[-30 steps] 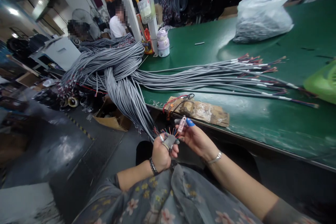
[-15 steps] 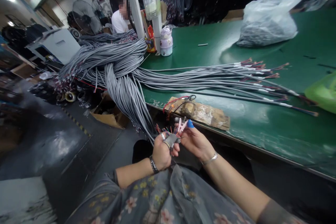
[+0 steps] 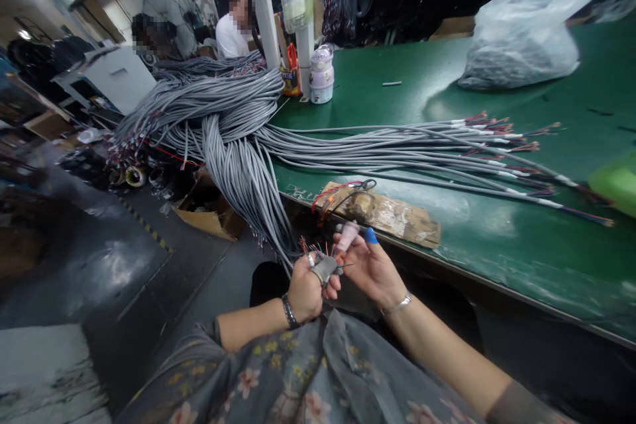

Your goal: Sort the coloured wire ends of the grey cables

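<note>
My left hand [image 3: 305, 291] is closed around the end of a grey cable [image 3: 325, 267], whose thin coloured wires [image 3: 313, 246] fan out above my fist. My right hand [image 3: 371, 266] is just to its right, fingers pinched on a small pink-handled tool [image 3: 346, 237] held at the wire ends; one fingertip wears a blue cover [image 3: 370, 235]. Both hands hover in front of the table's near edge, over my lap. A thick bundle of grey cables [image 3: 238, 165] hangs off the green table [image 3: 497, 238] down toward my left hand.
More grey cables with stripped coloured ends [image 3: 497, 139] lie across the table. A worn cardboard piece [image 3: 392, 212] with a red-wired tool sits at the near edge. A plastic bag [image 3: 521, 36], a white jar [image 3: 321, 76], a post [image 3: 261, 6] and two seated people [image 3: 233, 30] are farther back.
The view has shifted slightly right and up. My right hand has brought the pink tool closer to the fanned wire ends; my left hand keeps its grip.
</note>
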The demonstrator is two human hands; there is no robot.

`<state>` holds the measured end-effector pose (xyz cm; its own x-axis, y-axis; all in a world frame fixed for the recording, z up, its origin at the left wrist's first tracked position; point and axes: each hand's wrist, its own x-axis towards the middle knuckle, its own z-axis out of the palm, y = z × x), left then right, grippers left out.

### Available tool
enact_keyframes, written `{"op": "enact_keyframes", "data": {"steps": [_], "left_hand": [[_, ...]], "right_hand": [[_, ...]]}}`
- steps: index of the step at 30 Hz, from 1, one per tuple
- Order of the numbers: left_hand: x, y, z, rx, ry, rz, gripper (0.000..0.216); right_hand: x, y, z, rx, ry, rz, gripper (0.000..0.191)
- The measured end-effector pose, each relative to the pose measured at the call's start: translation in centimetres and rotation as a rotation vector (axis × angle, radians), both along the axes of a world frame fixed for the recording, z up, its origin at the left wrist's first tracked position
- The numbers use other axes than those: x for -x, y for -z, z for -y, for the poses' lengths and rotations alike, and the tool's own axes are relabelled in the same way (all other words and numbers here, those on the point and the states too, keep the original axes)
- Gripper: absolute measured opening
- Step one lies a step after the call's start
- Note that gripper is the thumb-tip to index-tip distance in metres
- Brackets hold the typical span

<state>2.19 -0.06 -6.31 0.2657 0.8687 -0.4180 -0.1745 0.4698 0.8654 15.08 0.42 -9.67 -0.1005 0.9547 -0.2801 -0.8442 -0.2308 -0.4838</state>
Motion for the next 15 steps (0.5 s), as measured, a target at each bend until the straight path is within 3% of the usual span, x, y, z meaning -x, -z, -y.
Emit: {"op": "enact_keyframes", "data": {"steps": [8,12,15], "left_hand": [[1.6,1.7,0.5,-0.069,0.054,-0.072,0.046],[1.9,1.8,0.6,-0.131,0.158,-0.126,0.047],[2.0,1.5,0.6,-0.159,0.236,-0.170,0.046]], "right_hand": [[-1.7,-0.8,1.7,-0.007,-0.347,0.232,0.053],[-1.8,-1.6,1.7,-0.020,-0.374,0.430,0.042],[-1.7,-2.1,1.3,-0.063,-0.389,0.563,0.044]]}}
